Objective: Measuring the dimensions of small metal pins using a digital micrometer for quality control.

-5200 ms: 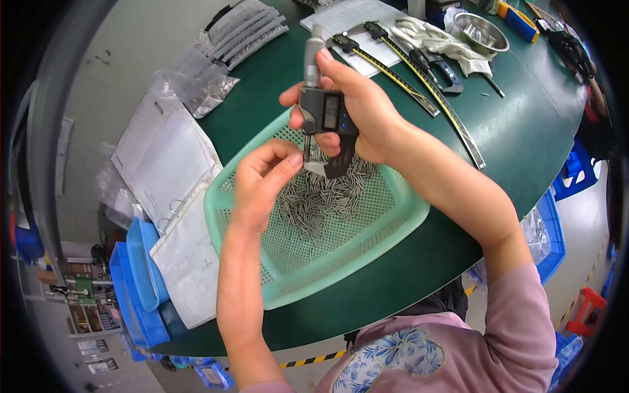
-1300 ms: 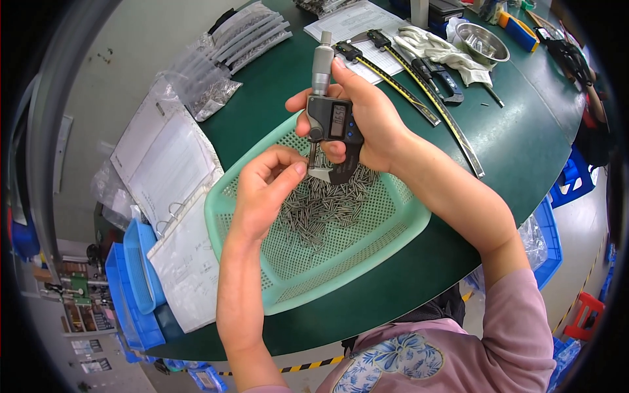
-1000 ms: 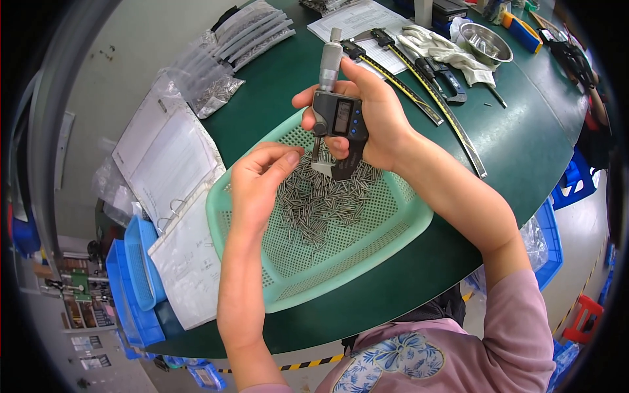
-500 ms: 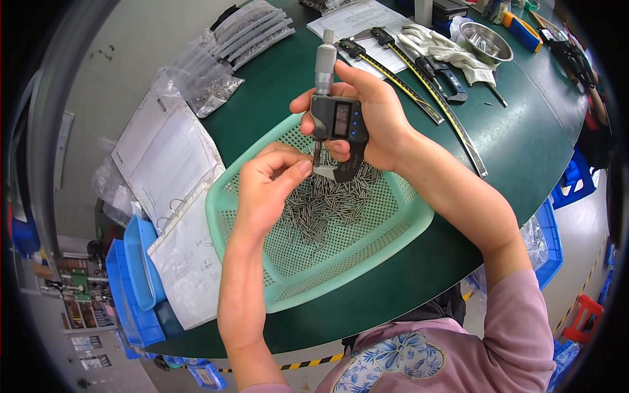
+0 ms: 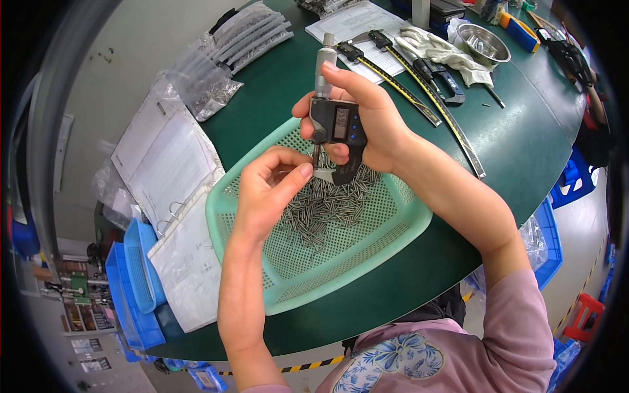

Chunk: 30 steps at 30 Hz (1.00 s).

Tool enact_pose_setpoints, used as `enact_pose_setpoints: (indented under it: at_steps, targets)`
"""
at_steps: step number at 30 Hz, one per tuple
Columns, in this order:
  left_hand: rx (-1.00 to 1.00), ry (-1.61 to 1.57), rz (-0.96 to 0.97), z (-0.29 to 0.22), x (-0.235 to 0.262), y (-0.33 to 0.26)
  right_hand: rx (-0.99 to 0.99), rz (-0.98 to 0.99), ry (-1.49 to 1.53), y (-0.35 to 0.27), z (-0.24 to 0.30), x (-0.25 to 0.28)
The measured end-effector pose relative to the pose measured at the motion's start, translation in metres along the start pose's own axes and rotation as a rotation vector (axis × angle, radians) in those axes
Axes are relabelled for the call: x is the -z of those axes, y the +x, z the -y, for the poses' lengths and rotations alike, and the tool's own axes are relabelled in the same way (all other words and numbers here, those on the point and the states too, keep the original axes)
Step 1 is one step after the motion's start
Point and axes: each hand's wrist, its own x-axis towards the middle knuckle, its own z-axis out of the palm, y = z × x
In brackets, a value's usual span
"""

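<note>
My right hand (image 5: 377, 121) is wrapped round a digital micrometer (image 5: 336, 121) with a dark frame, small screen and silver thimble; its thumb lies against the thimble. My left hand (image 5: 267, 190) is closed in a pinch at the micrometer's measuring gap. Whatever sits between its fingertips is too small and hidden to make out. Both hands are above a light green perforated plastic basket (image 5: 308, 291). A heap of small metal pins (image 5: 324, 208) lies in the basket under the micrometer.
Left of the basket lies an open ring binder (image 5: 187, 262), with blue trays (image 5: 141, 268) beside it. Bags of metal parts (image 5: 252, 36) stand behind. Two calipers (image 5: 432, 98), white gloves (image 5: 445, 52) and a metal bowl (image 5: 495, 40) lie at the far right of the green table (image 5: 524, 124).
My right thumb has shifted upward along the micrometer's thimble. My left hand stays pinched at the measuring gap, almost unmoved. The basket and pins look the same.
</note>
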Motion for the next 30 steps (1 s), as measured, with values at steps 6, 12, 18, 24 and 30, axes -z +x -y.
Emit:
enact_pose_setpoints:
  at_steps: [6,12,18,24,30]
  targets:
    - [0.08,-0.067,0.018,0.0057,0.0036,0.0025,-0.001,-0.013,-0.038,-0.0009,0.0003,-0.0013]
    - [0.125,-0.199,0.032,0.0059,0.0026,0.0023,0.002,0.037,0.042,0.0001,-0.001,0.0007]
    - [0.094,-0.18,0.014,0.0054,0.0026,0.0028,-0.007,0.033,0.086,0.0008,-0.0002,0.0004]
    - [0.059,-0.133,0.013,0.0093,0.0042,0.0041,-0.007,-0.004,0.023,0.001,0.0006,-0.0014]
    - [0.05,-0.096,0.011,0.0078,0.0024,0.0016,0.018,-0.006,-0.004,-0.001,-0.0006,-0.0008]
